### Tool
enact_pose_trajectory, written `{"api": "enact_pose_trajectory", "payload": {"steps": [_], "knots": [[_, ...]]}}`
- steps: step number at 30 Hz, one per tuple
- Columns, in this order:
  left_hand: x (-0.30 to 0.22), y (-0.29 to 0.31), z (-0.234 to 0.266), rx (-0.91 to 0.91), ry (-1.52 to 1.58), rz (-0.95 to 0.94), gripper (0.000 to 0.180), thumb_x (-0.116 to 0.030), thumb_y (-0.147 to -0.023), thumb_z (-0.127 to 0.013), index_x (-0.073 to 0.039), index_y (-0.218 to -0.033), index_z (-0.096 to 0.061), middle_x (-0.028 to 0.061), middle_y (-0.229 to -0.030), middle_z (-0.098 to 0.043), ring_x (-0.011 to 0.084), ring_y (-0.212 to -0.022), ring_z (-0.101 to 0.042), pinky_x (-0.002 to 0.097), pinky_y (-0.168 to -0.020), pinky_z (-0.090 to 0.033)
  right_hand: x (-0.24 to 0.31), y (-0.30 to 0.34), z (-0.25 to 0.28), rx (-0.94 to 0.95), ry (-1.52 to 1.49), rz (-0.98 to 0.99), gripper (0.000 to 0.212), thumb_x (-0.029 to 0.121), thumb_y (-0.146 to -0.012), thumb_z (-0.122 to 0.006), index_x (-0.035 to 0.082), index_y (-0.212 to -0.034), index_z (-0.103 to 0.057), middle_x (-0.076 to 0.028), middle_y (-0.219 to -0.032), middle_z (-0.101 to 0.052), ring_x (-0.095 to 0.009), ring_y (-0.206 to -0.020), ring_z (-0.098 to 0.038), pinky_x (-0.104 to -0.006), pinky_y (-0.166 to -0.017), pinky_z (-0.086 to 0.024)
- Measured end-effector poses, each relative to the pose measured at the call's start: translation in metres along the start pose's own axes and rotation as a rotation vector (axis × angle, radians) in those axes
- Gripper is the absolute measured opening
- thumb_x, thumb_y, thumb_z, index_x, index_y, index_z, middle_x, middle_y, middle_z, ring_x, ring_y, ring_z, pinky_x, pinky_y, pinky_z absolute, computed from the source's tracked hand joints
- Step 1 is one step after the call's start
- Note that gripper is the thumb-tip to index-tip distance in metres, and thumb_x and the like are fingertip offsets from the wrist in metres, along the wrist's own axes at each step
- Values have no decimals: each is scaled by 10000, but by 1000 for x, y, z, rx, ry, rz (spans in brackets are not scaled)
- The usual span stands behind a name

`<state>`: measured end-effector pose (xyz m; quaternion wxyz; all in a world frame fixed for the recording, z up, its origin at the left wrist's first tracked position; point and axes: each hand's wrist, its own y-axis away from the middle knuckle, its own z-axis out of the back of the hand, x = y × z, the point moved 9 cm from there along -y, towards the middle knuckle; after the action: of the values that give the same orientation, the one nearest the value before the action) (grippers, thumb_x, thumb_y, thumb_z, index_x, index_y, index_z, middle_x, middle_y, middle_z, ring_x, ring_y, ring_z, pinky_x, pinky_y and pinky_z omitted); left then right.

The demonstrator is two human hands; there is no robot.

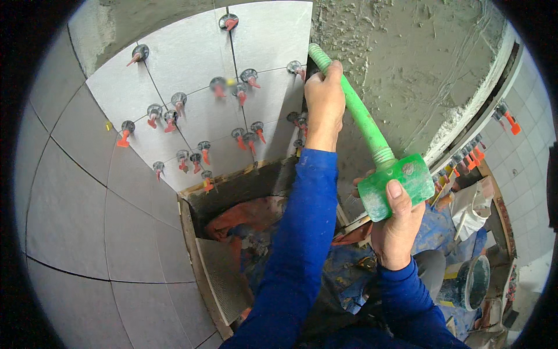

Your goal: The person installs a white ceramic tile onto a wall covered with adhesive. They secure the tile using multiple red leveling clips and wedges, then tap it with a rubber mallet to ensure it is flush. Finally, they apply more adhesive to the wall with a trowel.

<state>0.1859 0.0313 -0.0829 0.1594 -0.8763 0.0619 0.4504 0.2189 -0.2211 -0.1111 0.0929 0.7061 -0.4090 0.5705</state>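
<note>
A green mallet slants across the middle, its head (410, 181) dusted with pale residue and its ribbed handle (359, 107) pointing up and left. My right hand (400, 227) grips the mallet's head from below, thumb laid over its face. My left hand (325, 99) is closed at the right edge of the light grey wall tiles (273, 38), close against the handle. What its fingers hold is hidden. Several red-handled tile levelling clips (229, 22) on round dark bases sit along the tile joints. One clip (295, 67) is just left of my left hand.
Rough grey mortar (401, 75) covers the wall on the right. Larger grey tiles (67, 203) line the left. Below are an opening with reddish cloth (247, 218), a notched trowel-like plate (224, 279), a bucket (474, 282) and a white bag (472, 206).
</note>
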Motion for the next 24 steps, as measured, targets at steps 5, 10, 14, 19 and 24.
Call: {"api": "enact_pose_trajectory", "payload": {"steps": [5, 10, 14, 19, 24], "knots": [[-1, -5, 1, -13, 16, -15, 409, -344, -984, -629, 59, -917, -647, 52, -756, -599, 136, -634, -525, 332, -557, -406, 1, -1, -3, 7, 126, 52, 555, 317, -888, -776, -51, -1216, -520, -206, -1029, -681, -334, -869, -726, -459, -747, -610], [2, -8, 0, 20, -17, -23, 381, -341, -996, -616, 33, -926, -640, 58, -768, -606, 146, -626, -548, 336, -560, -427, 4, 6, -7, -47, -8, 3, 402, 165, -856, -828, -8, -1136, -597, -101, -995, -696, -205, -857, -682, -343, -777, -561], [9, -5, -2, 140, 111, 103, 353, -362, -989, -621, -11, -1016, -593, 85, -776, -617, 209, -571, -602, 378, -532, -555, 11, 16, -17, -30, 92, 68, 375, 105, -813, -874, 11, -1080, -628, -50, -956, -692, -139, -842, -650, -290, -784, -535], [12, 2, 3, 149, 192, 146, 370, -377, -998, -612, -9, -1027, -585, 95, -798, -621, 203, -563, -599, 379, -530, -559, 7, 20, -24, 3, 224, 91, 375, 84, -770, -881, 28, -1046, -632, -32, -944, -684, -127, -846, -645, -287, -790, -532], [10, 2, 0, 2, 23, -1, 347, -372, -985, -636, -29, -942, -608, 68, -743, -607, 183, -592, -584, 345, -550, -497, 3, -2, -1, -55, 58, -70, 350, 124, -794, -860, 25, -1046, -638, -35, -944, -694, -137, -811, -656, -306, -741, -554]]}}
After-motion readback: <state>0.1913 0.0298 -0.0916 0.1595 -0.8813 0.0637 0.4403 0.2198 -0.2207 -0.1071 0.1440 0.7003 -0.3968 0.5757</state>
